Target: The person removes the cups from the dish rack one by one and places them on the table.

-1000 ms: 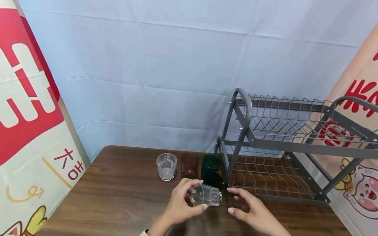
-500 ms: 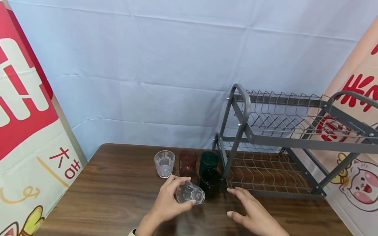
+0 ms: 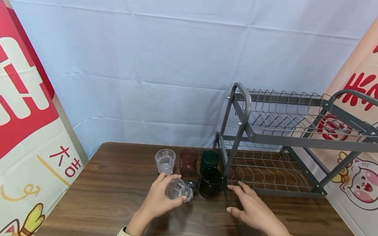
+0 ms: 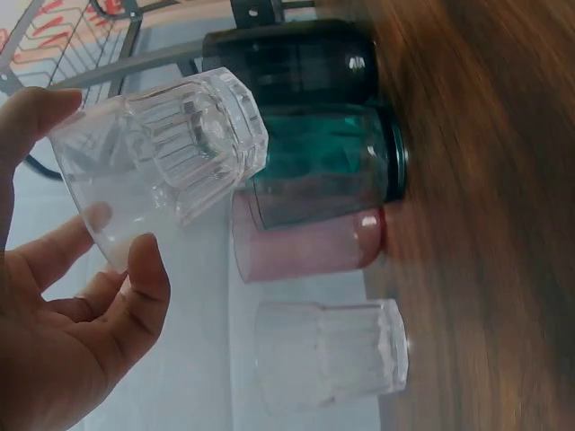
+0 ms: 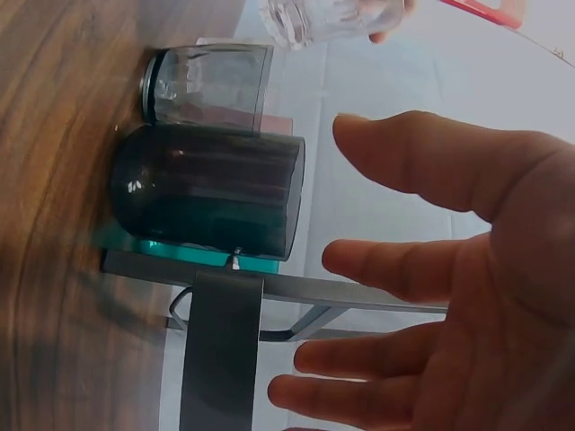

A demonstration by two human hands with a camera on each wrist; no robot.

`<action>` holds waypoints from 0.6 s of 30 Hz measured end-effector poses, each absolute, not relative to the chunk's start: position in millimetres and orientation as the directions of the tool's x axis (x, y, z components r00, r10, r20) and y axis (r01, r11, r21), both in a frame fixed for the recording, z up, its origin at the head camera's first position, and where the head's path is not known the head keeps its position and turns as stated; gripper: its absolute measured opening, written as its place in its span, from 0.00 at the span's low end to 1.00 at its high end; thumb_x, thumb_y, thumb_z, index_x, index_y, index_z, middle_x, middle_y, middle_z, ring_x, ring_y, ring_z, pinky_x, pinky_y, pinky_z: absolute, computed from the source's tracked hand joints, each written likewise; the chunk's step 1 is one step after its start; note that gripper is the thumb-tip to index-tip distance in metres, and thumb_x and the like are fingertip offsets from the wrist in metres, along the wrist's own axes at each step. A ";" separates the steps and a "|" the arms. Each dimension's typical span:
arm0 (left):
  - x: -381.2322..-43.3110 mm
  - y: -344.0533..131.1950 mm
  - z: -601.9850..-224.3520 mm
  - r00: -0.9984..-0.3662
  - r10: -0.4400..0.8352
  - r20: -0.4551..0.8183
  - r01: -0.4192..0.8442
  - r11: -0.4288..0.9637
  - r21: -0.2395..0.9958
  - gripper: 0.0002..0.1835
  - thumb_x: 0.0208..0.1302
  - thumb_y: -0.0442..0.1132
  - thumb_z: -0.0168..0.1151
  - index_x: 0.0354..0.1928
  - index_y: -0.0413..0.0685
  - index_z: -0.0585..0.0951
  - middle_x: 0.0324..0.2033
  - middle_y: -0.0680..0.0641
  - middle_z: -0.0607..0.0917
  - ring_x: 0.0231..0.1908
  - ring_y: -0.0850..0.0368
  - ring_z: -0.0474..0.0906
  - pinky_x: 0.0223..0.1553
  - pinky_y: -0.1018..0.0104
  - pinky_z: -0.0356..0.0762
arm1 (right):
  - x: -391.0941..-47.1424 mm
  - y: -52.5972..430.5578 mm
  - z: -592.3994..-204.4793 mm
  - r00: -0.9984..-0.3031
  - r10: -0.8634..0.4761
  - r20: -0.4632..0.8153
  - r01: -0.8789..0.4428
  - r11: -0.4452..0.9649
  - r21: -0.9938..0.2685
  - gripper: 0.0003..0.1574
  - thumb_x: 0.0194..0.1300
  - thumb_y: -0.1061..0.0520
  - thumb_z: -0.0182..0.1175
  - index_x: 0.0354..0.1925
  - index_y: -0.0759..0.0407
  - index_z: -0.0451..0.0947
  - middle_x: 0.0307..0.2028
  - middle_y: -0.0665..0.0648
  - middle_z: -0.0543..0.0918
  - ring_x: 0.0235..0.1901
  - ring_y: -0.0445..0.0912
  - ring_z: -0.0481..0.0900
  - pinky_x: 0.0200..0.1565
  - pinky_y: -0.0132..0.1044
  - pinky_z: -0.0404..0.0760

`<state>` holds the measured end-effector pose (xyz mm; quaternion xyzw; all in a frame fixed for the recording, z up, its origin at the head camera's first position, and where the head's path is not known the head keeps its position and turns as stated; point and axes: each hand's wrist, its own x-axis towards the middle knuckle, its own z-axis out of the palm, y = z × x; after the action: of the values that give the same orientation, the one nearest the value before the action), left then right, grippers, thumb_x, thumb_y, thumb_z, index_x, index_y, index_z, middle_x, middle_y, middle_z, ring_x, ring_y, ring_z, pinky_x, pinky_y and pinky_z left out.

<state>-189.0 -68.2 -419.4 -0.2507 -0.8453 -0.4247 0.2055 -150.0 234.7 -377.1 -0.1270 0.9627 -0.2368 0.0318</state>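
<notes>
My left hand grips a clear faceted glass near its rim, tilted above the table with its base toward the right. In the left wrist view this glass is pinched between fingers and thumb. Just behind it stands a smoky grey glass, partly hidden, beside a dark glass. Farther back, a second clear glass, a red glass and a green glass stand in a row. My right hand, fingers extended and holding nothing, is in front of the rack, right of the dark glass.
A grey two-tier dish rack stands on the right of the brown wooden table, its left leg close beside the dark and green glasses. Pale blue cloth hangs behind the table. Printed curtains hang at both sides.
My left hand has moved left with the clear glass, away from the rack, so the dark and smoky grey glasses show more fully. The right hand stays in nearly the same place.
</notes>
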 end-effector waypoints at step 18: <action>-199.7 -82.5 -415.8 -0.866 0.241 0.438 0.476 0.666 0.574 0.33 0.32 0.46 0.76 0.49 0.51 0.80 0.41 0.53 0.75 0.40 0.57 0.71 0.40 0.58 0.72 | -166.8 231.3 -372.8 -0.974 -0.226 -0.003 -0.203 0.883 -0.423 0.39 0.53 0.45 0.68 0.60 0.57 0.69 0.58 0.72 0.65 0.56 0.70 0.63 0.44 0.64 0.68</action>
<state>-199.7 -82.5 -415.8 -0.1995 -0.8977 -0.3566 0.1648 -166.8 231.3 -372.8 -0.1106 0.9700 -0.2151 0.0262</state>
